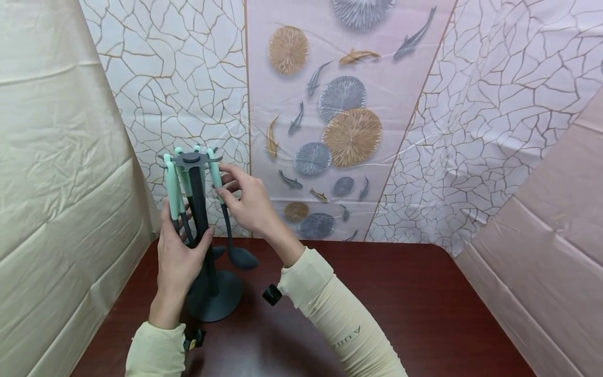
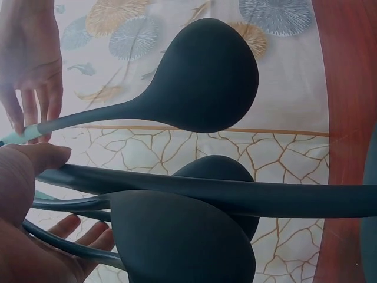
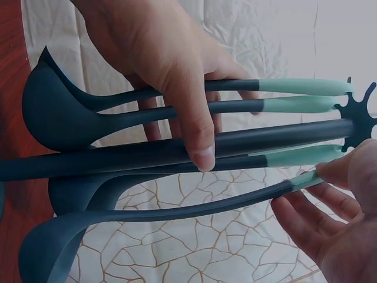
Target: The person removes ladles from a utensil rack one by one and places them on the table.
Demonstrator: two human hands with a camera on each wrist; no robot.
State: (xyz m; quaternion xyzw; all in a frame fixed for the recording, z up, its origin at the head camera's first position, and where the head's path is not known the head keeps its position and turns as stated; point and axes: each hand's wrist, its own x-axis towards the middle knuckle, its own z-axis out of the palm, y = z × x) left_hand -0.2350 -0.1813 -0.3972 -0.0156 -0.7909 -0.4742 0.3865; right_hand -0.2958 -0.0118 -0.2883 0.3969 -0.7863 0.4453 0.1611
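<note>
A dark utensil stand (image 1: 198,204) rises at the left of the table, with a round base (image 1: 221,303) and a slotted top (image 1: 190,158). Several dark utensils with mint-green handles hang from it. My left hand (image 1: 179,259) grips the pole, thumb across its front and fingers behind the hanging utensils. At the stand's right side, my right hand (image 1: 247,201) pinches the mint handle of a ladle (image 1: 243,258). That ladle's bowl (image 2: 206,76) hangs free of the pole in the left wrist view. In the right wrist view, another rounded utensil head (image 3: 56,112) lies beyond the pole.
The dark red wooden table (image 1: 377,303) stretches to the right of the stand. A patterned cloth (image 1: 320,125) with fish and round motifs hangs behind it. Pale cloth walls (image 1: 61,183) flank the table on both sides.
</note>
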